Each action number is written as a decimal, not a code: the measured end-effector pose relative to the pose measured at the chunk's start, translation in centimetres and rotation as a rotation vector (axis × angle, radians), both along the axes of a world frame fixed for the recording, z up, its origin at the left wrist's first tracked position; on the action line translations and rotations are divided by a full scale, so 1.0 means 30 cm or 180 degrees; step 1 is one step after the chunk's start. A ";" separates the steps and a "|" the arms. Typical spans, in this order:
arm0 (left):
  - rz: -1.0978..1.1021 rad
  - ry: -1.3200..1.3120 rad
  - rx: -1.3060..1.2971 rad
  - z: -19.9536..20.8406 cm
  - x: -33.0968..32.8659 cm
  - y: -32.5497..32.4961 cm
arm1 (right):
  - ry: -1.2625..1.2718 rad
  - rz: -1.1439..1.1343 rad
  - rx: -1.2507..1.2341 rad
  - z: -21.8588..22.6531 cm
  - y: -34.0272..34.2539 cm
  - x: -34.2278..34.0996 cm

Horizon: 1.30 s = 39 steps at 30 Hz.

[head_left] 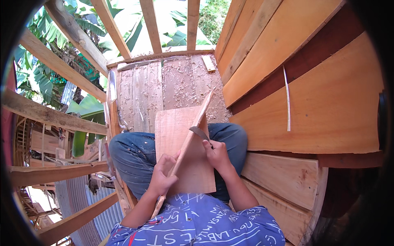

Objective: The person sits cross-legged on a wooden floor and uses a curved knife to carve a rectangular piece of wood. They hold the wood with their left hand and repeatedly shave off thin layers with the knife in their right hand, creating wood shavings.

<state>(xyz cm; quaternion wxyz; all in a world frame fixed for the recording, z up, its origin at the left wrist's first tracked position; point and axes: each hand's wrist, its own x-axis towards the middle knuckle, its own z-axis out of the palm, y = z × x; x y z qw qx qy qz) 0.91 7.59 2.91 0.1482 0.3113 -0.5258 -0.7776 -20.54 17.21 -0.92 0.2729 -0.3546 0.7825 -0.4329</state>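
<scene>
A long, narrow wooden strip point(184, 152) slants from my belly up and away to the right. My left hand point(163, 174) grips it near its lower end, fingers and thumb wrapped round it. In my right hand point(216, 155) is a knife point(200, 133) with a dark curved blade, which lies against the strip's edge above the middle. The knife's handle is mostly hidden in the fist. Under the strip a flat wooden board point(172, 123) rests across my lap, between my knees.
Wood shavings litter the plank floor point(156, 90) ahead, where a small wood block point(208, 63) lies. Wide boards point(312, 98) form a wall at the right, with a thin pale strip point(286, 98) against it. Open wooden slats point(61, 117) run along the left; banana leaves show beyond.
</scene>
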 end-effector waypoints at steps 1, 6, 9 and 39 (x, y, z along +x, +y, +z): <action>-0.0004 0.0013 -0.0062 -0.003 -0.001 0.003 | -0.0039 0.0000 -0.0012 0.001 0.005 -0.001; -0.0027 0.0017 -0.0279 -0.021 -0.001 0.016 | -0.0105 -0.0009 -0.0110 0.000 0.019 -0.002; 0.0007 0.0007 -0.0325 -0.012 -0.008 0.023 | -0.0119 -0.0014 -0.0138 -0.011 0.024 -0.002; 0.0087 -0.0030 -0.0330 -0.009 -0.015 0.039 | -0.0141 -0.0015 -0.0218 -0.024 0.031 -0.007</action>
